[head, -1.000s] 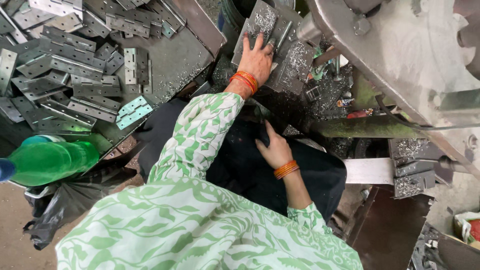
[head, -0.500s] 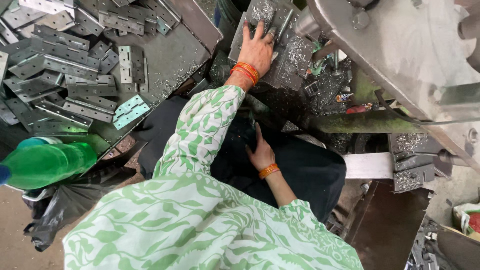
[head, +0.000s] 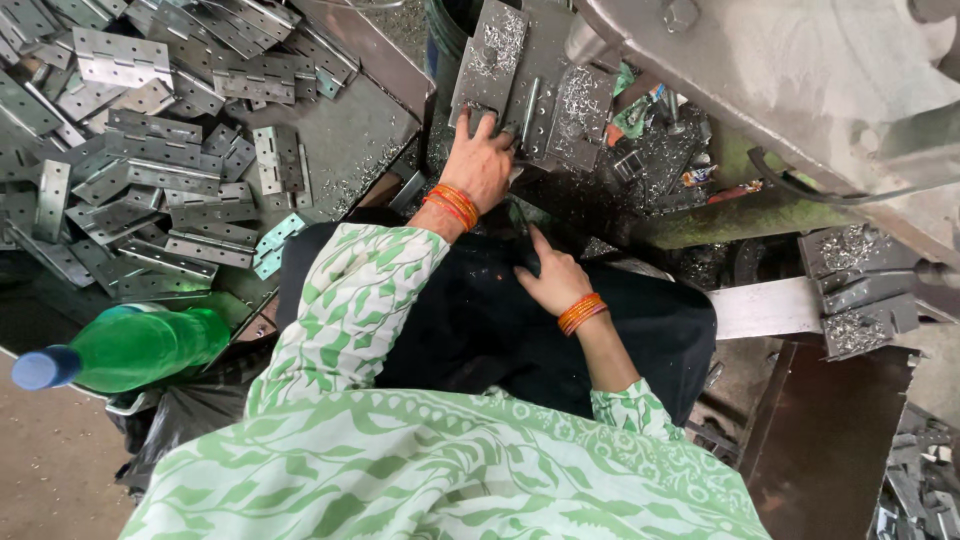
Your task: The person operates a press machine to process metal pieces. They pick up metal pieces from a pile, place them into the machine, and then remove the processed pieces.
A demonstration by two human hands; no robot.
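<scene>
My left hand [head: 480, 165] reaches forward to the machine bed, its fingers curled over the lower edge of a grey hinge plate [head: 497, 55] dusted with metal shavings. More drilled plates [head: 578, 110] lie beside it to the right. My right hand [head: 553, 280] rests on the black cloth [head: 470, 320] across my lap, thumb raised and fingers spread, with nothing seen in it. Both wrists carry orange bangles. My sleeves are green and white patterned.
A heap of grey metal hinges [head: 150, 170] covers the tray on the left. A green plastic bottle [head: 130, 348] with a blue cap lies at lower left. The large grey machine body [head: 800, 90] fills the upper right, with a metal bracket [head: 850, 290] below it.
My left hand has slid back toward me along the plate and its fingers have curled over the edge. My right hand has stayed on the black cloth, shifting only slightly.
</scene>
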